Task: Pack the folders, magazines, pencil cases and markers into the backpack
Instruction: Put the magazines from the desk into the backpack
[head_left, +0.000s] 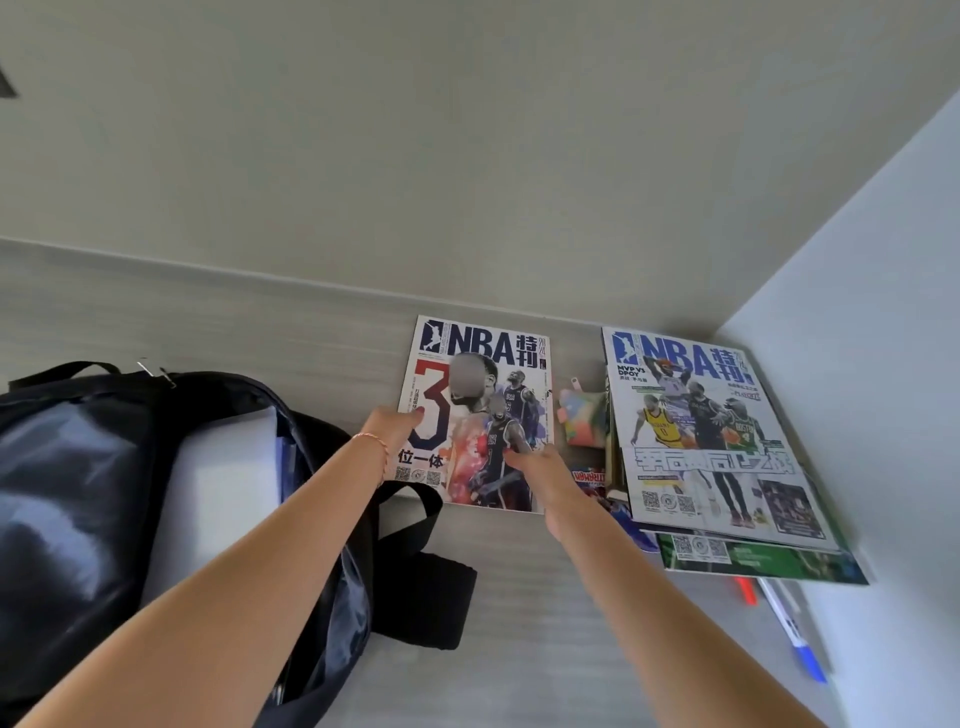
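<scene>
An NBA magazine (483, 374) with a big red "3" is lifted off the table, held by both hands. My left hand (392, 421) grips its left edge, thumb on the cover. My right hand (535, 462) pinches its lower right part. A black backpack (104, 467) lies open at the left with a white folder (228, 478) inside. A second NBA magazine (711, 431) tops a stack at the right. A colourful pencil case (582, 415) lies between the two magazines. Markers (795, 629) lie near the right wall, below the stack.
A grey wooden table (519, 623) meets a wall at the back and a white partition (883, 364) at the right. The backpack's strap (426, 571) trails over the table in front of the held magazine. A green booklet (758, 561) sticks out under the right stack.
</scene>
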